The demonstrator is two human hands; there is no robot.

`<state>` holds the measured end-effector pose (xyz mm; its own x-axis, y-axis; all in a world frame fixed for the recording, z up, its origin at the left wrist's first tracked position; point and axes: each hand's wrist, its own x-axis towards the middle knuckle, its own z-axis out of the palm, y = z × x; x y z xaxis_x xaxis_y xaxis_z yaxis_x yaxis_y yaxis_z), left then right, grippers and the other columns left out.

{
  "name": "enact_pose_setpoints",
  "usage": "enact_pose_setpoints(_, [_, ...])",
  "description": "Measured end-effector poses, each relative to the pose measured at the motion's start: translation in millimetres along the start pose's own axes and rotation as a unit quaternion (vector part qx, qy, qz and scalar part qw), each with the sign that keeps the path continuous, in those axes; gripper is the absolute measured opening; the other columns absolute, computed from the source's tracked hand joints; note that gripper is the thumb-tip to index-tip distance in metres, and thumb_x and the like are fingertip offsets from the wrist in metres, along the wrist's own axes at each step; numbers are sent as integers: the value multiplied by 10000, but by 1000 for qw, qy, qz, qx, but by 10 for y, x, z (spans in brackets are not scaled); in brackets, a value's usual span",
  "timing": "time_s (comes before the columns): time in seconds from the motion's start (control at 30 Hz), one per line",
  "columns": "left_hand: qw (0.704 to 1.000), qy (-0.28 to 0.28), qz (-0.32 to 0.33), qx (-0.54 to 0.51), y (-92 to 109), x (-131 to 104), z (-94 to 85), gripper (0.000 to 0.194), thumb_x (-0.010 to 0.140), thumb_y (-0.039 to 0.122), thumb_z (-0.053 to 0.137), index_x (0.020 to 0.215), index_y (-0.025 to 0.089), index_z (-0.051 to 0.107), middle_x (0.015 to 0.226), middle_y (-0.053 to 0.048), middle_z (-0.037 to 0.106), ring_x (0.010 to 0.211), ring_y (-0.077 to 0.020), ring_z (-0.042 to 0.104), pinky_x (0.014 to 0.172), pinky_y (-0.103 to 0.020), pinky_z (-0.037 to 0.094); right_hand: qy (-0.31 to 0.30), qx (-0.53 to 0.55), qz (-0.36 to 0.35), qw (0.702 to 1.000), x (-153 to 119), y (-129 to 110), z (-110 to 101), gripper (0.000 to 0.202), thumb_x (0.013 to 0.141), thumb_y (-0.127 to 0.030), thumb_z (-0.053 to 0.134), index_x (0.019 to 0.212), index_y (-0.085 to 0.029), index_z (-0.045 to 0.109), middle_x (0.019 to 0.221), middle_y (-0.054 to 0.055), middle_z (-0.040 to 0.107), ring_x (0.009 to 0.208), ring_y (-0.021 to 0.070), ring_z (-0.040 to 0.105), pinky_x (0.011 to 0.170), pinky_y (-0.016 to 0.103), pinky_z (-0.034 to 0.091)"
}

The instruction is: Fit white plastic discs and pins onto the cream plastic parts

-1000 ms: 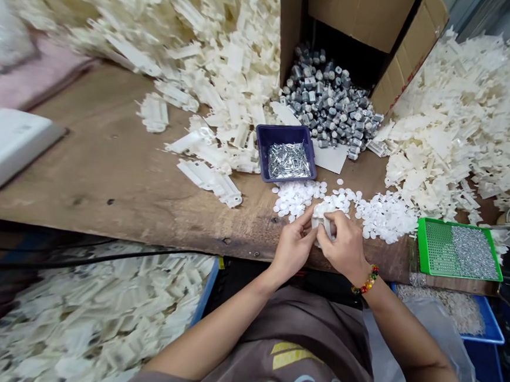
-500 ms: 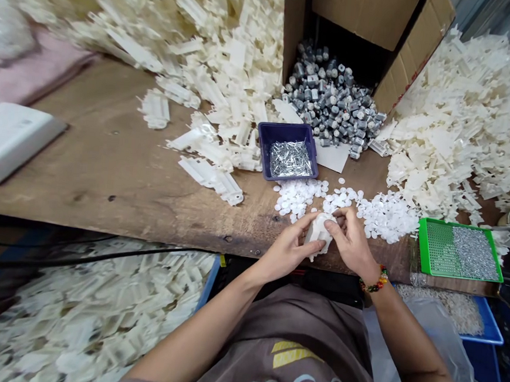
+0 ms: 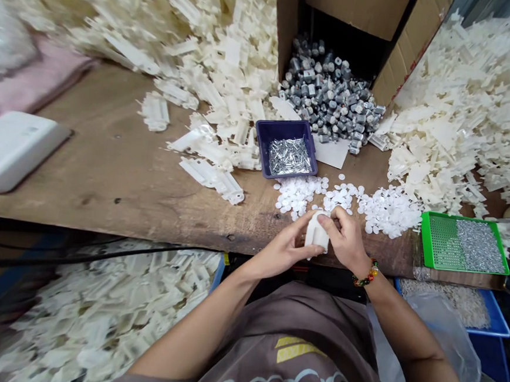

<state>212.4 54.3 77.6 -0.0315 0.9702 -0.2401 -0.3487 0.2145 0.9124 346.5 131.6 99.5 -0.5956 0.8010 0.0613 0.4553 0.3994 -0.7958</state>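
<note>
A white plastic housing (image 3: 318,231) is held between both hands above the bench's front edge. My left hand (image 3: 288,246) grips it from the left, thumb along its near end. My right hand (image 3: 345,238), with a beaded bracelet at the wrist, presses thumb and fingers on its upper right side. What lies inside the housing is hidden. Just beyond the hands are small white plastic discs (image 3: 388,212), spread in loose heaps. Behind them stands a dark purple tray (image 3: 262,150) of short metal pins (image 3: 289,156).
Small silver motors (image 3: 333,97) spill from a cardboard box (image 3: 409,62). Piles of white plastic parts (image 3: 453,136) rise on both sides. A green tray (image 3: 427,243) of tiny metal pieces sits right. A white device (image 3: 17,152) lies left on the wooden bench (image 3: 105,185).
The housing has been turned in my hands and now shows a smoother face. My right thumb and fingers have shifted to its upper side. The view has moved slightly.
</note>
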Motion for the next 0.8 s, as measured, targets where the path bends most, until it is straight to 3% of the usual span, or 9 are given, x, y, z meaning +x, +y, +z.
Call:
enact_pose_setpoints(0.1, [994, 12, -11, -111, -43, 6, -66, 611, 604, 175, 780, 1172, 205, 559, 968, -29, 647, 798, -145, 592, 709, -225, 463, -46, -79, -7, 996, -28, -105, 24, 245, 855, -417, 486, 756, -206, 412, 658, -29, 476, 591, 114, 422, 566, 244, 289])
enact_pose_setpoints(0.2, [984, 23, -17, -173, -83, -14, -76, 572, 556, 155, 798, 1090, 201, 599, 882, -9, 651, 742, -129, 589, 660, -205, 455, -11, -104, -8, 994, -98, -181, 107, 242, 854, -420, 477, 754, -204, 431, 640, -19, 496, 577, 119, 432, 560, 246, 297])
enact_pose_setpoints(0.3, [981, 25, -36, -191, -105, -32, -76, 534, 528, 162, 803, 1028, 202, 620, 822, 4, 651, 686, -120, 582, 624, -202, 446, 46, -94, -19, 994, -121, -216, 195, 239, 857, -413, 475, 741, -205, 451, 653, -2, 528, 598, 126, 469, 583, 245, 335])
enact_pose_setpoints(0.47, [979, 58, -56, -189, -108, -23, -161, 676, 498, 205, 789, 1139, 235, 577, 957, -18, 675, 832, -173, 618, 743, -256, 468, -3, -129, -92, 987, -65, -280, 154, 238, 903, -410, 430, 827, -191, 484, 763, 42, 560, 708, 160, 526, 648, 269, 394])
enact_pose_setpoints(0.57, [977, 56, -57, -200, -96, -24, -202, 655, 514, 220, 780, 1139, 226, 585, 982, -24, 675, 858, -184, 622, 770, -270, 469, -10, -142, -149, 979, -57, -307, 85, 221, 921, -377, 409, 889, -175, 493, 833, 70, 552, 779, 176, 535, 686, 282, 419])
enact_pose_setpoints(0.8, [973, 45, -44, -222, -35, -34, -129, 452, 530, 169, 784, 962, 170, 649, 674, 27, 631, 523, -84, 531, 522, -187, 426, -28, -164, -202, 965, -112, -221, 116, 207, 934, -297, 367, 823, -176, 494, 818, 86, 538, 792, 196, 519, 692, 307, 428])
